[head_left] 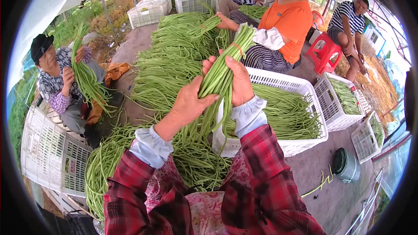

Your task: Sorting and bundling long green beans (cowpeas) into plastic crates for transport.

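Observation:
A bundle of long green beans [220, 72] is held up in front of me, with a red band around it near the top. My left hand [187, 104] wraps round its lower left side, thumb across the beans. On the right side my right hand [237, 78] grips the same bundle, thumb up near the band. Loose bean ends hang below both hands. Beneath and beyond them lies a big heap of long beans [161, 76]. A white plastic crate [320, 104] with beans laid in it stands just right of my right hand.
At left a person holds another bean bundle [85, 72] beside white crates [48, 148]. Across the heap sits a person in an orange top [283, 19]. More crates [333, 115] stand at right, near a red stool [324, 52] and a dark green roll [346, 165].

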Available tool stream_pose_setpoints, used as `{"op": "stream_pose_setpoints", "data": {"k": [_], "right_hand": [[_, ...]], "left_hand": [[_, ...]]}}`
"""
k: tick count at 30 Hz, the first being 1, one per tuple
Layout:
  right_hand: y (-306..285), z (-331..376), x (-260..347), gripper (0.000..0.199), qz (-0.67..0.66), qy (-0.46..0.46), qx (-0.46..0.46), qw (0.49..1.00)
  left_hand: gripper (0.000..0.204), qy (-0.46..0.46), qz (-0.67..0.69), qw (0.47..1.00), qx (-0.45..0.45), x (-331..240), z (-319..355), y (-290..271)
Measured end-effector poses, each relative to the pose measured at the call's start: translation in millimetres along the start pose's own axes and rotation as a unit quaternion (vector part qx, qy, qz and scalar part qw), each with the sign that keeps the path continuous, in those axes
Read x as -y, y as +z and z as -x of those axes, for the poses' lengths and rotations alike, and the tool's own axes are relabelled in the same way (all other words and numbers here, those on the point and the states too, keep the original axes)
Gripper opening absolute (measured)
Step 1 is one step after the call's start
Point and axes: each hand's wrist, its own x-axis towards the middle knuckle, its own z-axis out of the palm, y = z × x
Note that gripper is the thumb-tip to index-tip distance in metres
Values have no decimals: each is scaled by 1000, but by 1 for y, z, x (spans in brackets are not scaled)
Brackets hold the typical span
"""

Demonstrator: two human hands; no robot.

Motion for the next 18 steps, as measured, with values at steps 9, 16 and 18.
{"op": "stream_pose_setpoints", "data": {"k": [9, 16, 18], "right_hand": [[-3, -2, 3, 41, -108, -26, 65, 992], [1, -1, -6, 50, -69, -5, 100, 993], [-1, -2, -3, 51, -27, 4, 100, 995]], "left_hand": [[35, 5, 157, 985, -71, 15, 16, -26], [29, 84, 139, 985, -50, 12, 10, -7], [28, 72, 212, 975, -1, 19, 6, -13]]}}
